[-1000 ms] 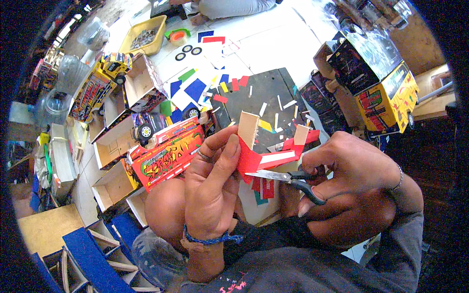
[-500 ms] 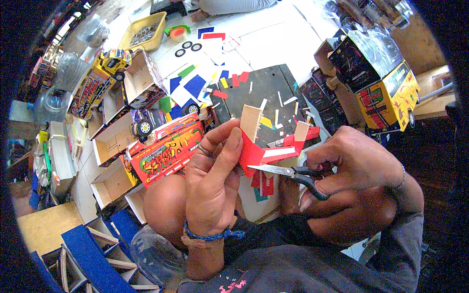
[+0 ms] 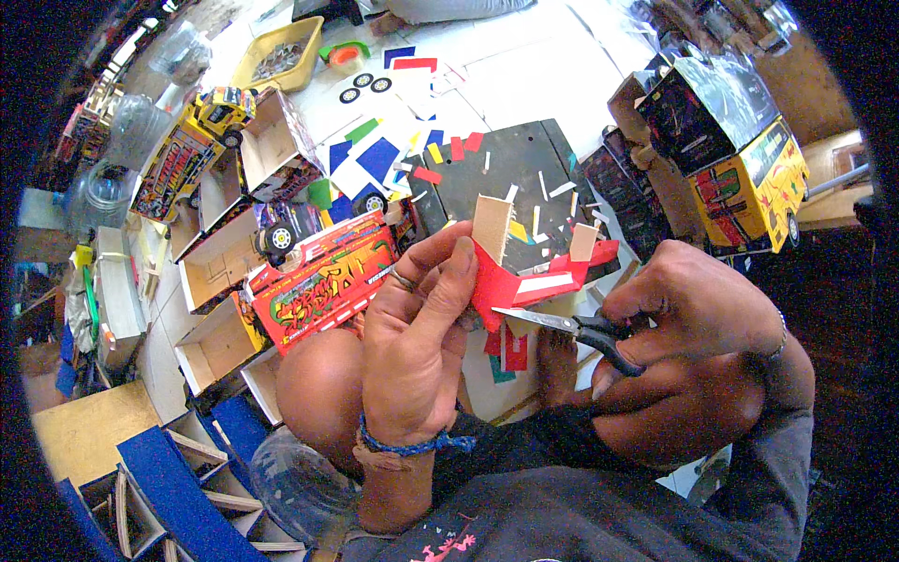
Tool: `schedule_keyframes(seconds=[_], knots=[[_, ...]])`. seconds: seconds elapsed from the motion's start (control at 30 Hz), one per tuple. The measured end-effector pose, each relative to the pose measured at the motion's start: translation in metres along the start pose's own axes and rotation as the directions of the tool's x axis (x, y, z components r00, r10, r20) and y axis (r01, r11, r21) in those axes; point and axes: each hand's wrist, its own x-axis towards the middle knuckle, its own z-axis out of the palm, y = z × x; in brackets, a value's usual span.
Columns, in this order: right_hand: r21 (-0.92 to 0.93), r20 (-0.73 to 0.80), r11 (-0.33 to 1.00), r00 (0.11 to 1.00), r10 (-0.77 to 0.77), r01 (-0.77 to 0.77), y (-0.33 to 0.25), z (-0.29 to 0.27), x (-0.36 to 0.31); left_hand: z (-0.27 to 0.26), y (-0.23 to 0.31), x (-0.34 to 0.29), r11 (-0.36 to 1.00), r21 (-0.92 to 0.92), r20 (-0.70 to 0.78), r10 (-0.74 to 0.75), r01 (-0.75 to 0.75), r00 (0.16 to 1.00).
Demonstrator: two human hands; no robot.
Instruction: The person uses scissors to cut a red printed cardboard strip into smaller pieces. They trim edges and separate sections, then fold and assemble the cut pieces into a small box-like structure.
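Observation:
Between the thumb and fingers of my left hand (image 3: 412,328) is a small red-covered model part (image 3: 494,281), with bare brown board showing at its upright ends and a white strip along its middle. My right hand (image 3: 698,304) is closed round the black handles of a pair of scissors (image 3: 536,318). Their pointed blades reach left against the lower edge of the red part; I cannot tell whether they are cutting into it. Beyond the part lies a dark board (image 3: 501,169) scattered with small coloured and white scraps.
At left, a red toy truck body (image 3: 328,281) and a yellow toy truck (image 3: 173,169) stand among open wooden boxes. A yellow basin (image 3: 304,70) and loose black wheels (image 3: 363,87) are farther back. Another toy truck (image 3: 744,183) stands at right. Blue compartments (image 3: 173,487) fill the lower left.
Both hands have shifted slightly to the right with the red part and the scissors. The scissor tips have stayed at the part's lower edge, and both grips look the same.

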Motion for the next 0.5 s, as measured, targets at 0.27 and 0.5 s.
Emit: schedule_keyframes(seconds=[0.27,0.5], knots=[[0.110,0.130,0.958,0.959,0.250,-0.265,-0.009,-0.018,-0.009,-0.006,0.015,-0.003,0.998,-0.031,0.022,0.047,-0.047,0.999],[0.399,-0.514,0.907,0.853,0.096,0.138,0.014,0.003,0.019,-0.001,0.004,0.004,0.992,0.095,0.006,-0.088,0.087,0.996]])
